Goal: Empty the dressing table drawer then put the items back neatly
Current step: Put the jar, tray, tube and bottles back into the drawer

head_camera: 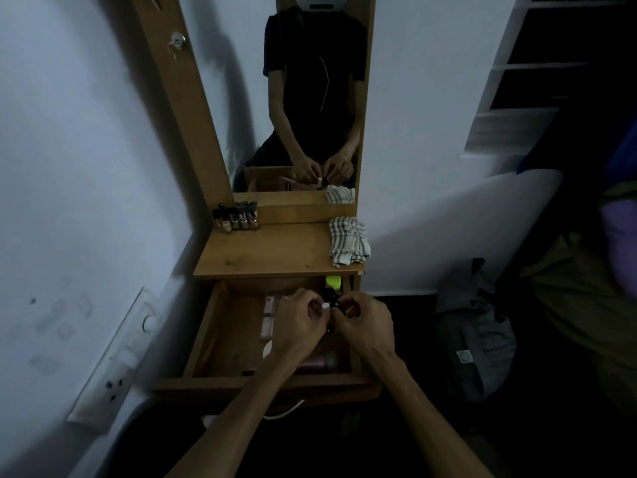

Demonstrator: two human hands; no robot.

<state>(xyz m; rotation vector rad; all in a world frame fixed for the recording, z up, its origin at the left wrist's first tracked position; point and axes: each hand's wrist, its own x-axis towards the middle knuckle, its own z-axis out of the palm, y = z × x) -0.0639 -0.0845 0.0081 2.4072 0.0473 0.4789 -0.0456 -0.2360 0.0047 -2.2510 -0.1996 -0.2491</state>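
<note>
I see my left hand and right hand both pinching a small dark white-capped bottle above the open wooden drawer; I cannot tell its long axis.

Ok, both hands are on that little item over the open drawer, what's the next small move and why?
Probably set it down in the drawer. The left hand and right hand pinch a small white-tipped item together above the drawer's right side, where pink packets and a tube already lie, and the left side shows bare wood.
</note>
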